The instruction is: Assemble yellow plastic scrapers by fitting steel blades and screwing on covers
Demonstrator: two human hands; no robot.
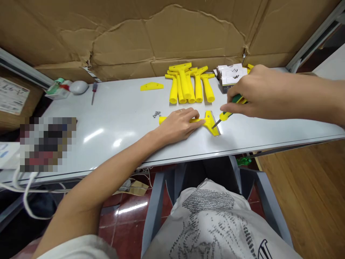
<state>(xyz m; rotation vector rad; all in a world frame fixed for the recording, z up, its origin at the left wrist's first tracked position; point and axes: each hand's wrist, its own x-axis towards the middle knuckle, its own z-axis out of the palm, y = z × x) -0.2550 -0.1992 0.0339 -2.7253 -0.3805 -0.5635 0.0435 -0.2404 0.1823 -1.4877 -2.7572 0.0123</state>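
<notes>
A yellow scraper (208, 123) lies flat on the white table, its handle pointing left and a thin metal blade along its right edge. My left hand (179, 124) is closed over the handle and presses it against the tabletop. In my right hand (244, 93) is a green and yellow screwdriver (225, 115), slanting down to the left. Its tip meets the near half of the scraper head, where a screw hole would be; the screw itself is too small to make out. Left of the handle's end sits a small heap of screws (156, 114).
Several yellow scraper handles (185, 84) lie at the back, beside a loose yellow plate (151, 86). Right of them stands a box of white packets (231, 75). Another screwdriver (93, 93) and a white mouse (78, 87) lie far left. A cardboard wall (167, 39) closes the back.
</notes>
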